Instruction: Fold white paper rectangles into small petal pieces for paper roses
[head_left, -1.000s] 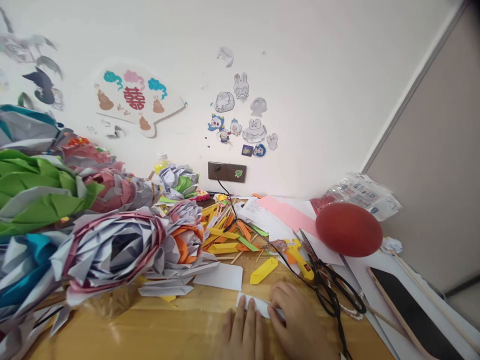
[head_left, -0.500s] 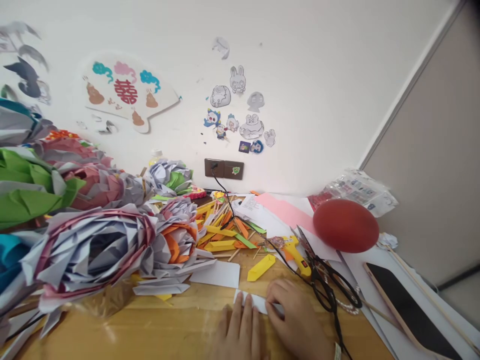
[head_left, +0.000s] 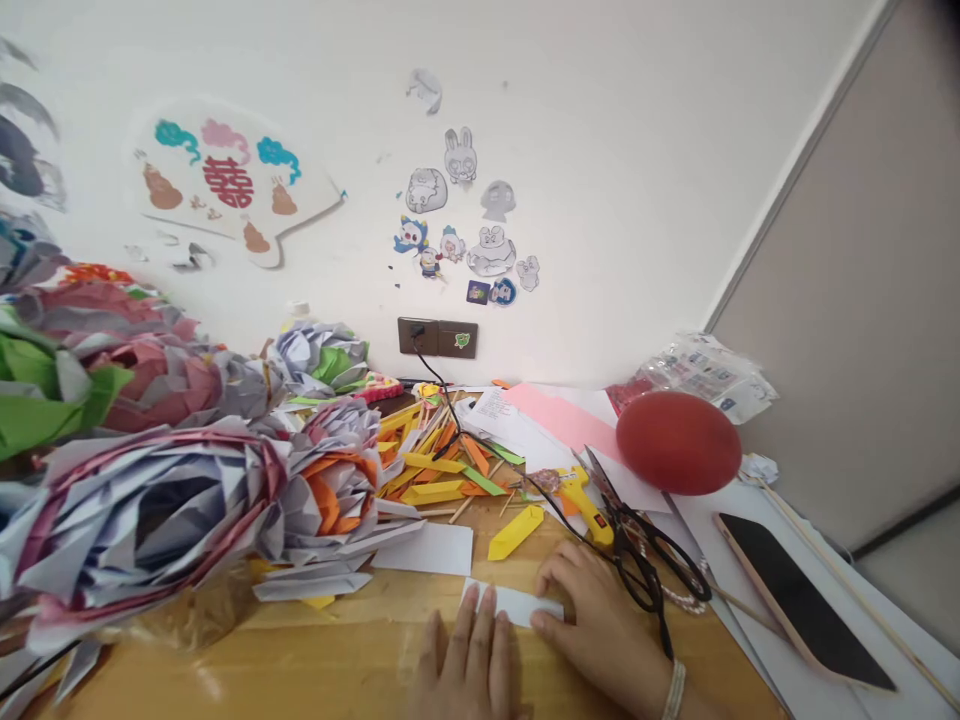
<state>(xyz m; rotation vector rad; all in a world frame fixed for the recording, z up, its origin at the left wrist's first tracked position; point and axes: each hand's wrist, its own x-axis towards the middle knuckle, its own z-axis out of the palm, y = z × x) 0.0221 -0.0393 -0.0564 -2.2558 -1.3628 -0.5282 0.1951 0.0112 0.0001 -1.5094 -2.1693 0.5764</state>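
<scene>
A small white folded paper strip lies on the wooden table near the front edge. My left hand lies flat with fingers stretched, fingertips on the strip's left end. My right hand rests on the strip's right end, its fingers curled and pressing down on the paper. Black-handled scissors lie just right of my right hand. A yellow glue gun lies behind them, with a black cord running to the wall socket.
Large folded paper flowers crowd the left side. A heap of yellow, orange and green folded strips sits in the middle. A red balloon, a phone, white and pink sheets and a thin wooden stick lie on the right.
The view has shifted, so everything sits further left and slightly higher. My left hand has slid a little left along the strip; more of the white strip shows between my hands.
</scene>
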